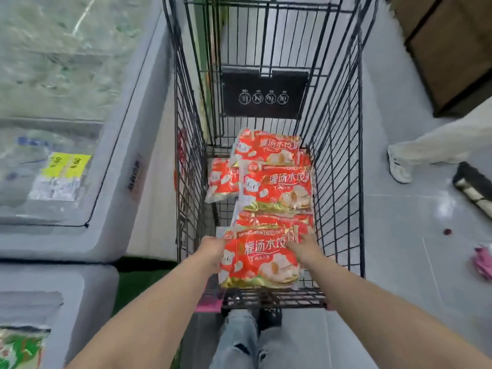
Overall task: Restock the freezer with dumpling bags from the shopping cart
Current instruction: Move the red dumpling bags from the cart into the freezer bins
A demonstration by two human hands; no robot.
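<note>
Freezer point(119, 182): big grey chest, L of frame. Glass top point(53, 75) is frosted + blurred, so can't tell if it's slid open. Pkgs point(61, 179) show inside, none of them red.

Cart point(336, 155): black wire, centre frame, just beside the freezer. Person stands at its near end.

Dumpling bags point(277, 187): red/gold, in a loose overlapping pile on the cart floor, mostly R side, one off to the L. Several left and none seen in the freezer, so my read is plenty of restocking remains.

Nearest bag point(261, 259): top of the pile at the near end, face up, between both hands.

L hand point(213, 251): at the bag's L edge. Fingers go under the edge, out of sight; reads as a grip.

R hand point(306, 247): on the bag's upper R corner, fingers laid over the top face, lightly bent. Thumb is hidden, so can't tell if it's clamped or just resting.

Step in hand (my judgement): pick up the nearest bag.
- Get the R hand round its edge to match the L, so both sides are held.
- Contents prob. loose frozen lumps and the film looks slick. Expect sag in the middle; hold the edges firmly.
- Lift straight up so the bag underneath isn't dragged along.
- Clear the cart's L wall, then swing L to the freezer.
- Check the top is open first; if not, one hand must come free.
- Lay flat, label up.
</note>
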